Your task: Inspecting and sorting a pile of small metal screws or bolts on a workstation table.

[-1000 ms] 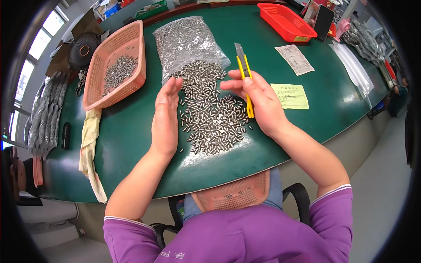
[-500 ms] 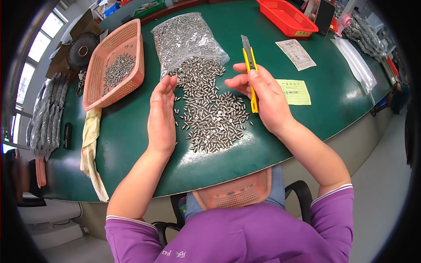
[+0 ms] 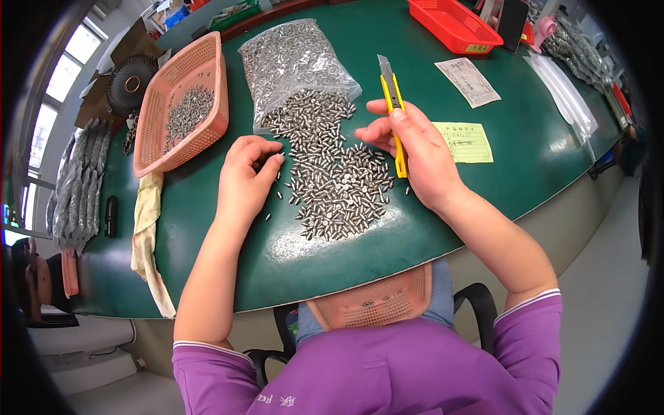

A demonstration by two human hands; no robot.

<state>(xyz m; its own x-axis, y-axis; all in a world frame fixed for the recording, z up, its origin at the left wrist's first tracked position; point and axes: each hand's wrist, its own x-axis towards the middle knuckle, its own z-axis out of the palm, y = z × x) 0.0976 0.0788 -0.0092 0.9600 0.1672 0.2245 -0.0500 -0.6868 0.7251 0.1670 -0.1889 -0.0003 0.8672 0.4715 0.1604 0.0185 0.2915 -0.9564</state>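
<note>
— Across the desk's (image 3: 207, 228) middle, what lies there?
— A pile of metal pins (image 3: 332, 180), spilling from a clear bag (image 3: 294, 59) toward the near edge. A pink basket (image 3: 181, 104) sits at the far left.
— And the hands?
— Left hand (image 3: 243, 181) curls at the pile's left side, fingers bunched on a few pins. Right hand (image 3: 415, 155) is clamped on a yellow knife (image 3: 395, 117), blade out.
— Advice?
— Probably keep the blade pointed away; rake small batches.
</note>
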